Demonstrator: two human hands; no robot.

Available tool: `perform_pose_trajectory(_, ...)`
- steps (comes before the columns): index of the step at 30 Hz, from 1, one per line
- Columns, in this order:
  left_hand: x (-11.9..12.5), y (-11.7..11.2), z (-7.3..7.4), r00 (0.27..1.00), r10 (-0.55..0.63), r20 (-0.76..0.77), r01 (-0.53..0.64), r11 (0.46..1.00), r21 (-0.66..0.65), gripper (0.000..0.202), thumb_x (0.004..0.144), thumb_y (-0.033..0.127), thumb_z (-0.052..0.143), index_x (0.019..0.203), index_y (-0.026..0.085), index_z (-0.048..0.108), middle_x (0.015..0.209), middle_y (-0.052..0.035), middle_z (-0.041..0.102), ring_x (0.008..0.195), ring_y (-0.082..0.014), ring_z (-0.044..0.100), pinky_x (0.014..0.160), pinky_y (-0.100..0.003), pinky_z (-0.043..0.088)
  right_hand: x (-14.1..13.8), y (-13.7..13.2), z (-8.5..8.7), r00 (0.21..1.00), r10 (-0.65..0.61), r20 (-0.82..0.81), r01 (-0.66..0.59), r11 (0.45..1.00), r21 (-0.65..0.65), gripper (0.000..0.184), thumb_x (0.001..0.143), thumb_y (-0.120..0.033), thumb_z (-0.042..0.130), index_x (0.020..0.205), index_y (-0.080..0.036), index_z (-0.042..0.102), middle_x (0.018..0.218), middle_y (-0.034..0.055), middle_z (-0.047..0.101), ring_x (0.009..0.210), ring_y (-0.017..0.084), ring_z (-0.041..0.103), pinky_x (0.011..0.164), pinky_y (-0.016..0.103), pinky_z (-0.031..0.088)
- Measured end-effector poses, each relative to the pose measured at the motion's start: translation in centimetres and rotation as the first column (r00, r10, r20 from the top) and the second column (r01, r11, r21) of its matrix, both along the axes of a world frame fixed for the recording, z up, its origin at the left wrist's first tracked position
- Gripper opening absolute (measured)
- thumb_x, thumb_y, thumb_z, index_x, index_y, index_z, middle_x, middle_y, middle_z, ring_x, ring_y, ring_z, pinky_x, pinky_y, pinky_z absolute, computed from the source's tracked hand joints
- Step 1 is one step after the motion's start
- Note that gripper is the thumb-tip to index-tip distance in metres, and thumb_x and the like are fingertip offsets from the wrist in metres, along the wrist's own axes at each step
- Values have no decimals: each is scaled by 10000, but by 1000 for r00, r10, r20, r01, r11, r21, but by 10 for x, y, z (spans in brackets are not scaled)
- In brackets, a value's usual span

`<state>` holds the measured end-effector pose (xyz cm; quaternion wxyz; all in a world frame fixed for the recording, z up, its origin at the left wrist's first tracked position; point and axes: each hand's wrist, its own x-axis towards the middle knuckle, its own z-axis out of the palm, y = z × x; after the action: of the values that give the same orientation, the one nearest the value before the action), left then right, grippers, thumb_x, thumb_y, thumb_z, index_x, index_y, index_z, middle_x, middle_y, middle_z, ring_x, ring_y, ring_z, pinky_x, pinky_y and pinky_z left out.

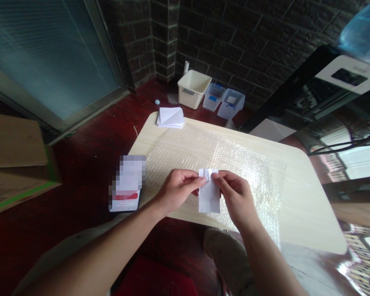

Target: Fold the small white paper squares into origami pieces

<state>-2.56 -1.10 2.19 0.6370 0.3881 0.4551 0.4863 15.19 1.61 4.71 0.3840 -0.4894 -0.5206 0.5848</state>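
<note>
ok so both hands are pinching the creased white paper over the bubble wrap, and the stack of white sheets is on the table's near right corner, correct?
Not quite: the head view shows the stack of white sheets on the table's far left corner. Both hands are indeed pinching the creased white paper over the bubble wrap.

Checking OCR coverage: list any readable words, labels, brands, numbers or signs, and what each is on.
No text can be read.
Phone: most of the screen is pixelated; the rest, below the red bar, is too small and blurred.
White panel at right: any marks too blurred.
Folded paper: no writing visible.
Paper stack: no writing visible.
</note>
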Motion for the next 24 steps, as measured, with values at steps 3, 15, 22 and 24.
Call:
perform_pose_trajectory(3,-1,1,-2,998,49,-51,-48,998,29,291,865,412,768,818,125,788,748,-48,713,706,-162,629,672,-265,516,-1,0,1,999,35,-11,-35,999,14,309,835,-480,855,858,-179,789,687,16,658,583,126,502,523,257,391)
perform_pose_trajectory(15,-1,0,-5,998,43,-41,-42,998,37,272,881,414,749,797,155,747,755,-42,724,704,-167,661,654,-260,526,0,1,-3,998,18,67,-20,999,37,348,890,-516,782,831,-173,769,595,-4,588,547,139,500,500,280,394)
perform_pose_trajectory(22,0,-1,-3,985,170,-30,-169,985,32,232,859,375,792,860,145,759,850,-64,771,787,-208,724,757,-321,603,-1,-7,-6,905,-306,295,138,868,477,188,919,-385,781,981,-228,700,1039,88,758,871,232,705,719,374,569)
perform_pose_trajectory(24,2,-2,-4,982,188,10,-188,982,30,230,859,364,798,898,142,754,891,-71,782,817,-214,739,800,-340,614,-4,-12,-4,888,-295,352,57,831,553,132,950,-353,752,1008,-239,719,1074,92,767,935,255,721,801,416,595)
